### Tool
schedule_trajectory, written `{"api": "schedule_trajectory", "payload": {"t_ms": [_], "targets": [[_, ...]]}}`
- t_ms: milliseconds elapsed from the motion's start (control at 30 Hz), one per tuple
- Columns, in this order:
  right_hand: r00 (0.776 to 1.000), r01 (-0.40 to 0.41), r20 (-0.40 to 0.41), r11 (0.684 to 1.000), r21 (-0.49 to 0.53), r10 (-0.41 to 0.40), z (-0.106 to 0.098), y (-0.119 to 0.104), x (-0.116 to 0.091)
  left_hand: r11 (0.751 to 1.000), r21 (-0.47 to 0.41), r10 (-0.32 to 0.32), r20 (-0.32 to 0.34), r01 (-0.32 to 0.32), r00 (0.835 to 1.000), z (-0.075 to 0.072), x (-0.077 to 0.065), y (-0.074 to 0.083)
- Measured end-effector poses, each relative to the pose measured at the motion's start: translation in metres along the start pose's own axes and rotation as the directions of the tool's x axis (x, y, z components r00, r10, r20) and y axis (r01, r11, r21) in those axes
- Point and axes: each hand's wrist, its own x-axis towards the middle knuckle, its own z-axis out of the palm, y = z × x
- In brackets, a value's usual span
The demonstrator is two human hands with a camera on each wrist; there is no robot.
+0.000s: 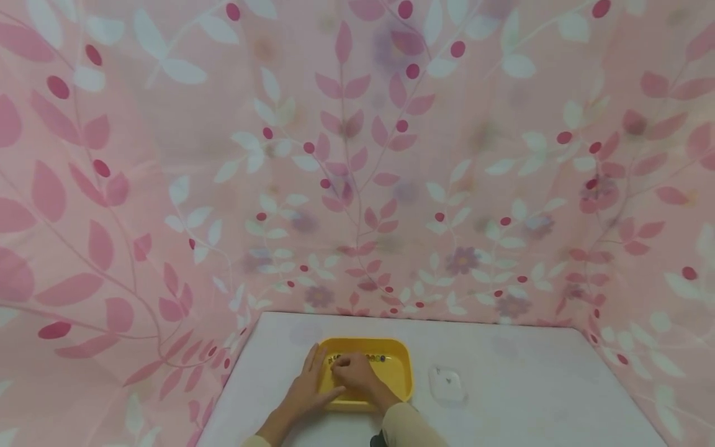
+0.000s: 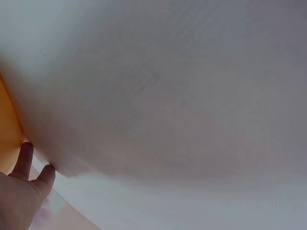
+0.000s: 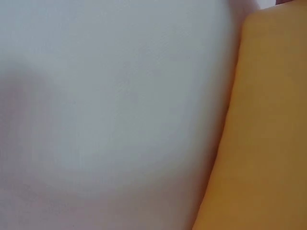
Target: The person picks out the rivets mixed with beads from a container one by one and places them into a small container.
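A yellow tray point(image 1: 399, 379) lies on the white table. My left hand point(image 1: 304, 388) is at its left side with fingers outstretched and the thumb reaching over the near left corner. In the left wrist view, two fingertips point(image 2: 45, 177) rest on the table right beside the tray wall point(image 2: 7, 124). Over the inside of the tray, my right hand point(image 1: 355, 371) has its fingers curled, fingertips down near the left end. Small dark bead-like pieces point(image 1: 382, 358) form a row along the tray's far side, partly behind that hand. Whether its fingertips pinch one is hidden.
To the right of the tray stands a small clear plastic box point(image 1: 455, 391) holding a few tiny pieces point(image 1: 449, 380). The white table point(image 1: 536, 385) meets a pink leaf-patterned cloth point(image 1: 357, 186) at its back and sides. The tray's outer wall point(image 3: 268, 120) fills the right of the right wrist view.
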Motion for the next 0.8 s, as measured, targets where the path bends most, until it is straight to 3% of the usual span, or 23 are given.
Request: {"api": "schedule_trajectory", "payload": {"t_ms": [167, 367, 567, 800], "targets": [[0.999, -0.034, -0.033, 0.999, 0.031, 0.035, -0.005, -0.002, -0.004, 1.000, -0.021, -0.001, -0.001, 0.001, 1.000, -0.002, -0.002, 0.003], [0.996, 0.050, -0.074, 0.999, -0.007, -0.050, -0.012, -0.003, -0.009, 1.000, -0.009, 0.004, -0.011, -0.005, 1.000, -0.003, -0.003, 0.004], [0.991, 0.123, -0.054, 0.991, -0.042, -0.126, -0.029, -0.011, -0.020, 1.000, 0.013, 0.007, -0.013, -0.007, 1.000, -0.007, -0.004, 0.007], [0.980, 0.178, -0.070, 0.976, -0.127, -0.187, -0.050, -0.015, -0.031, 0.995, 0.096, 0.026, -0.017, -0.024, 1.000, -0.011, 0.002, 0.003]]}}
